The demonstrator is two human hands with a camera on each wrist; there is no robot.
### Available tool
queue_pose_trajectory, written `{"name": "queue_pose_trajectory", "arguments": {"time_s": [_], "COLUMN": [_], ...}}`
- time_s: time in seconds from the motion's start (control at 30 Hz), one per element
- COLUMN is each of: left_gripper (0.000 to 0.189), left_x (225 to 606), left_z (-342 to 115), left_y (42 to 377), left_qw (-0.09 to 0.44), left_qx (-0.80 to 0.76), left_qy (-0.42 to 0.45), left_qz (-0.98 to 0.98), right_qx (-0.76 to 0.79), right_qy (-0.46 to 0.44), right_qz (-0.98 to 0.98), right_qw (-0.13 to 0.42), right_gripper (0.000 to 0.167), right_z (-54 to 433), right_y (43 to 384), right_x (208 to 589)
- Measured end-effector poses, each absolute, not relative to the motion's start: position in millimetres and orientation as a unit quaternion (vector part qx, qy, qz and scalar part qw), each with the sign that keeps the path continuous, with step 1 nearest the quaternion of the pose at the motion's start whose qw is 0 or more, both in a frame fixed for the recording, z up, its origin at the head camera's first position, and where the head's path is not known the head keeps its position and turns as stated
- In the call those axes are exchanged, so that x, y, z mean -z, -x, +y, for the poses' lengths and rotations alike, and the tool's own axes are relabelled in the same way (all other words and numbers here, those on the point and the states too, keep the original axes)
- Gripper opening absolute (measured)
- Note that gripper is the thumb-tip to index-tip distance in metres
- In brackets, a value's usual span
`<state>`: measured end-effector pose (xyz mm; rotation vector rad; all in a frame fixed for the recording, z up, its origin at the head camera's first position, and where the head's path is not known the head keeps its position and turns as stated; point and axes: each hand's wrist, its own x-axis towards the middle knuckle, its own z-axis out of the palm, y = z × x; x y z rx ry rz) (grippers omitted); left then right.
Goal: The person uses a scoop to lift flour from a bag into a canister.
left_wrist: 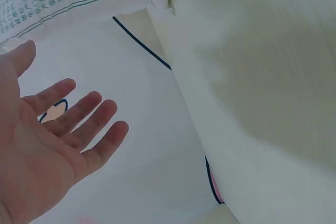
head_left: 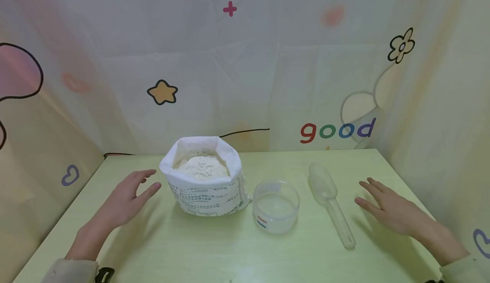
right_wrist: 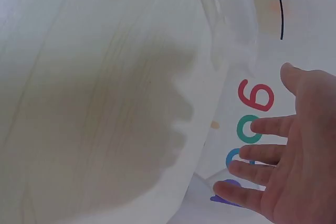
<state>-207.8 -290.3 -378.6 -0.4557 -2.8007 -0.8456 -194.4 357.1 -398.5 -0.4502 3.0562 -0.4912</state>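
Observation:
My left hand [head_left: 124, 198] hovers over the table left of a white bag of flour [head_left: 210, 198], fingers relaxed and nothing in them. The bag stands upright with its top rolled open, and white powder [head_left: 204, 167] shows inside. Just right of it sits a round clear plastic tub [head_left: 275, 219] with a small red and blue label. A translucent scoop [head_left: 340, 221] lies farther right, its bowl toward the back and its handle toward me. Beyond the scoop, my right hand [head_left: 396, 210] is held over the table with spread fingers, holding nothing. In the left wrist view, printed text covers the bag [left_wrist: 47, 3].
The pale wooden table [head_left: 214, 253] carries these things. A printed cloth [head_left: 245, 83] hangs behind it and along both sides, with a star, a flower and the word "good" [head_left: 337, 131] on it.

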Motion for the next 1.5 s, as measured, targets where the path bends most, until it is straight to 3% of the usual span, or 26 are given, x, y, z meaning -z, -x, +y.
{"name": "queue_pose_trajectory", "arguments": {"time_s": [0.53,0.93,1.5], "left_gripper": [0.047,0.050,0.049], "left_x": [366,357,357], "left_z": [-280,-275,-271], "left_y": [206,207,207], "left_qw": [0.138,0.137,0.152], "left_qx": [0.351,0.361,0.360], "left_qy": [0.122,0.091,0.099], "left_qz": [-0.918,-0.918,-0.915], "right_qx": [0.145,0.154,0.154], "right_qy": [0.129,0.121,0.138], "right_qz": [0.981,0.980,0.978], "right_qw": [-0.012,0.026,0.006], "right_gripper": [0.064,0.061,0.026], "right_z": [331,303,289], "right_y": [193,193,194], "right_x": [396,401,413]}}
